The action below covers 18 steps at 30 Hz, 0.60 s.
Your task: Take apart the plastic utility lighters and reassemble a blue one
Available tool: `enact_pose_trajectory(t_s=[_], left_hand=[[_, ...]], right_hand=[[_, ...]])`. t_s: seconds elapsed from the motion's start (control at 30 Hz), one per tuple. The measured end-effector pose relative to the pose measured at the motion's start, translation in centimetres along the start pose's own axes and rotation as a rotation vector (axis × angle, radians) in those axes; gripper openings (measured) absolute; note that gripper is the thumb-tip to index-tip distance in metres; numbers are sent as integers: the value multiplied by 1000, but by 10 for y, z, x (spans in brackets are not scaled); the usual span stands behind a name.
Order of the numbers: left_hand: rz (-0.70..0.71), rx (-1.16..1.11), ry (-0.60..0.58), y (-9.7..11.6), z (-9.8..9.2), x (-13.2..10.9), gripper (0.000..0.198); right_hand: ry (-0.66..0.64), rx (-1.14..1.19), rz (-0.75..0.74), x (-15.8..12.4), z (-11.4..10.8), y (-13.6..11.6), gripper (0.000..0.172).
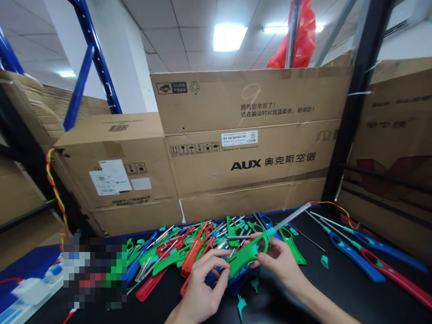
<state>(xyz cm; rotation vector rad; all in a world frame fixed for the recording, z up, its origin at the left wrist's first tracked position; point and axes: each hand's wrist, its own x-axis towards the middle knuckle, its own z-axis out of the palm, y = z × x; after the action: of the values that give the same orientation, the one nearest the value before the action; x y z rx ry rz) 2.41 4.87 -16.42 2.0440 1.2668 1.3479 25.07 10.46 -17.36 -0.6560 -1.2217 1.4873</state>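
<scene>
A green long-nosed lighter (251,251) with a metal tube (292,217) is held over the black table (337,297). My right hand (281,261) grips its handle from behind. My left hand (204,281) pinches the lower end of the same handle with thumb and fingers. Under both hands lies a heap of green, red and blue lighter bodies (189,252), some with metal tubes.
Several finished blue and red lighters (367,263) lie in a row on the right. Small green loose parts (324,261) are scattered on the table. Large cardboard boxes (249,148) wall off the back. A white power strip (29,288) sits at left.
</scene>
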Motion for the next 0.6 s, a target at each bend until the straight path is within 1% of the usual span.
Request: enact_pose_trajectory(t_s=[0.13,0.23,0.3,0.4,0.5,0.6], left_hand=[[41,129,-90,-1,-5,1,12],[89,266,-127,1,-10,1,7],[137,322,-151,4,-12,1,8],[220,349,-184,5,-14,2,10],[272,341,-183,3,-12,2,11],[276,300,-140,-2,-8,3,12]], right_hand=[[-42,-5,-17,-4,0,7,61],[-86,18,-15,-7,1,9,59],[-103,29,-11,-8,2,9,59],[-103,16,-18,-8,2,8,59],[-97,-10,-21,-8,3,9,56],[-95,-40,-27,-9,4,9,53]])
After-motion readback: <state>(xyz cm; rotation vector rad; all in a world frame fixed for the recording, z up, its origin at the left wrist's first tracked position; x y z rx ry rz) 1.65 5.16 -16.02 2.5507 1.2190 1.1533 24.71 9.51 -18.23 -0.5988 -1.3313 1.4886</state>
